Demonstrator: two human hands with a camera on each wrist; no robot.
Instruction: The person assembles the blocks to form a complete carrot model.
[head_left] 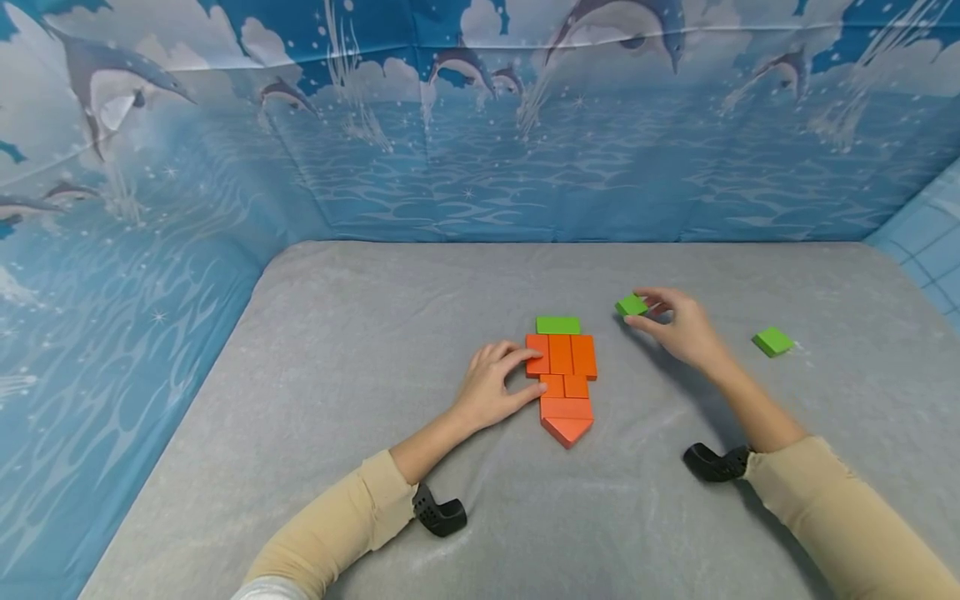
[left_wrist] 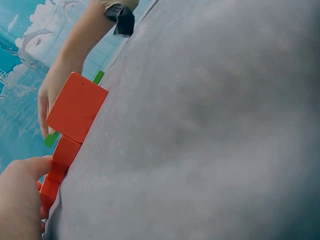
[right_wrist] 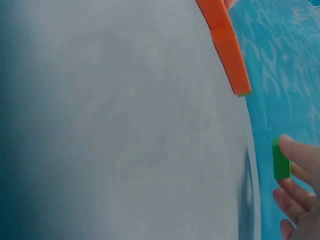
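Note:
My left hand [head_left: 492,385] rests at the left side of a flat arrangement of orange blocks [head_left: 560,355]. Its index finger touches the upper left block and its thumb reaches a small block lower down. At the near end sits a pointed triangular orange block [head_left: 567,431]. Across the far end lies a green block [head_left: 558,325]. Above the table, up and right of the arrangement, my right hand [head_left: 678,327] pinches a green block [head_left: 632,307] between thumb and fingers; the right wrist view shows this held block [right_wrist: 281,162] edge-on.
Another green block [head_left: 773,341] lies farther right on the grey cloth-covered table [head_left: 360,333]. A blue curtain with dolphins [head_left: 480,167] hangs behind and to the left. Black wrist-worn devices [head_left: 441,514] jut inward from both sleeves.

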